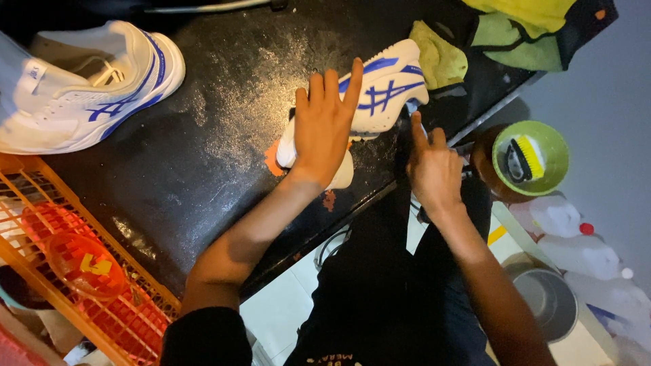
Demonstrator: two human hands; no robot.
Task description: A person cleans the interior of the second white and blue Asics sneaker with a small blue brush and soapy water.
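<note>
The black worktop point(203, 156) fills most of the view, and its surface shows pale streaks and smears around the middle, which suggests wet scrubbing is well under way rather than just begun. On it, toward the far right, lies the white shoe with blue stripes point(380, 88), tipped on its side with the heel end nearer and the toe pointing far right. What shows of its upper is bright and free of obvious dirt; the sole side is hidden, so how much cleaning remains there cannot be told. Its partner, the second white and blue shoe point(81, 88), sits at the far left, upright, laces loose, well apart from both hands and seemingly not being handled now.

The left hand point(325, 125) lies flat on the shoe's heel half, fingers spread and straight, pressing it down rather than gripping. The right hand point(434, 169) is at the worktop's right edge, just beside the shoe's toe, fingers curled with one finger raised; whether it holds something small cannot be told.

An orange crate point(81, 271) stands near left. At the right, below the worktop, a green bowl point(542, 146) holds a yellow-bristled scrub brush point(525, 159). A yellow-green cloth point(441, 57) lies just beyond the shoe.
</note>
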